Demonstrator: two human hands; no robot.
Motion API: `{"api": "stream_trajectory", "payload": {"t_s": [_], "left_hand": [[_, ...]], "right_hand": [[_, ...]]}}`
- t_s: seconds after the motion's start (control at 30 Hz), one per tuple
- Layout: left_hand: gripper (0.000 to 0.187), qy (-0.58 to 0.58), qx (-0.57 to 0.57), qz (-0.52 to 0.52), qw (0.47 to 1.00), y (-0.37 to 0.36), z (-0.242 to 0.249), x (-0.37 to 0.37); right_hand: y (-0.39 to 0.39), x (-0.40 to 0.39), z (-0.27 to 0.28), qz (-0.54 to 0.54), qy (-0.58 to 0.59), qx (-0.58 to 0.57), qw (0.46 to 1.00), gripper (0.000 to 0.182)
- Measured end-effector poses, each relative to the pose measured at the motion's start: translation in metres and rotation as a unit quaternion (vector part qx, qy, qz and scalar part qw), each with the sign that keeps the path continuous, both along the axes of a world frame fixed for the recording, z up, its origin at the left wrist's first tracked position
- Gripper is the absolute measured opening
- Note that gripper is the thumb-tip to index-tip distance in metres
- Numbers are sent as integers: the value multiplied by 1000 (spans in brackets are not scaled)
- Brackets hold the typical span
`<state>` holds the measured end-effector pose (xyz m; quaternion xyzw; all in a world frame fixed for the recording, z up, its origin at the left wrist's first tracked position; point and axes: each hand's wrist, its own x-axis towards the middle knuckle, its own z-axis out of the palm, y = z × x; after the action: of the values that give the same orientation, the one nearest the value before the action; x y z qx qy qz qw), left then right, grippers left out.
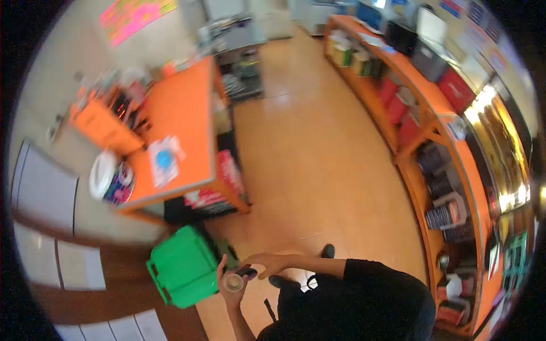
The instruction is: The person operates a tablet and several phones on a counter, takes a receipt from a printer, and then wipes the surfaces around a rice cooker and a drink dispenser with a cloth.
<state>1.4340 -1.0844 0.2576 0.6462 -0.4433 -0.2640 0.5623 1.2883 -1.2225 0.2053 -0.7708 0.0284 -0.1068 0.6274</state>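
Note:
My left hand (232,294) is low in the head view, its fingers around a small clear round container (233,282) seen from above. My right hand (268,262) reaches in from the right, beside the left one. At its fingertips is a small dark object (248,271), right next to the container; its kind is blurred. Just left of my hands stands a bin with a green lid (185,267), lower than they are.
An orange table (185,113) at the left carries an orange box (105,125), a white tub (103,173) and a plastic bag with something blue (164,160). Along the right runs an orange shelf unit (401,102) with boxes and containers. Orange tiled floor (307,153) lies between them.

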Motion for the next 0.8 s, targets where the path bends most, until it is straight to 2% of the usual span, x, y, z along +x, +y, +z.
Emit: {"api": "stream_trajectory", "payload": {"t_s": [0.03,0.1,0.13,0.23,0.27,0.3,0.33,0.37,0.4,0.43,0.47,0.5,0.53,0.57,0.6,0.63,0.67,0.7,0.73,0.77,0.8], "left_hand": [[22,-2,-7,-33,999,-21,6,-20],[47,-54,1,-69,996,-61,17,-50],[44,-47,-8,-93,994,-83,16,-68],[38,-37,-89,-159,983,-166,15,-135],[34,-81,-102,-172,977,-196,15,-157],[34,-75,-103,-196,972,-220,13,-167],[32,-118,-136,-230,956,-250,8,-186],[29,-160,-170,-263,936,-278,4,-207],[23,-87,-42,-250,963,-289,33,-246],[23,-87,-41,-268,959,-317,21,-265],[22,-77,-94,-306,944,-353,-2,-279],[21,-67,-146,-342,926,-382,-14,-298],[19,-76,-147,-341,925,-401,-8,-322],[19,-71,-148,-356,920,-424,-5,-344],[19,-47,-137,-371,917,-445,-3,-366],[19,-24,-124,-384,915,-466,-3,-387],[19,-21,-124,-392,911,-487,-5,-408],[18,-5,-73,-411,909,-509,-7,-428],[18,11,-20,-426,904,-530,-8,-447],[18,12,-20,-431,902,-553,-9,-467],[17,-12,-65,-450,890,-577,-8,-490]], "right_hand": [[-12,-23,17,-33,-2,-7,999,53],[-39,-66,47,-79,94,-99,987,51],[-54,-94,50,-112,92,-103,984,51],[-95,-180,44,-275,-66,-183,942,39],[-111,-209,41,-300,-63,-184,934,39],[-123,-229,38,-322,-16,-126,938,39],[-138,-256,33,-341,26,-63,938,40],[-153,-286,29,-362,27,-60,930,40],[-165,-318,27,-359,34,24,932,43],[-174,-348,28,-351,38,108,929,46],[-180,-375,31,-367,37,111,923,46],[-185,-400,40,-456,26,188,870,43],[-188,-422,45,-536,13,259,803,42],[-196,-446,41,-549,11,258,795,42],[-204,-471,36,-606,59,98,787,42],[-212,-495,31,-643,109,-62,756,43],[-221,-514,23,-663,111,-99,734,43],[-229,-534,23,-669,114,-100,728,43],[-236,-553,24,-679,195,-155,690,43],[-244,-568,26,-682,274,-207,646,43],[-252,-580,24,-684,277,-206,643,43]]}}
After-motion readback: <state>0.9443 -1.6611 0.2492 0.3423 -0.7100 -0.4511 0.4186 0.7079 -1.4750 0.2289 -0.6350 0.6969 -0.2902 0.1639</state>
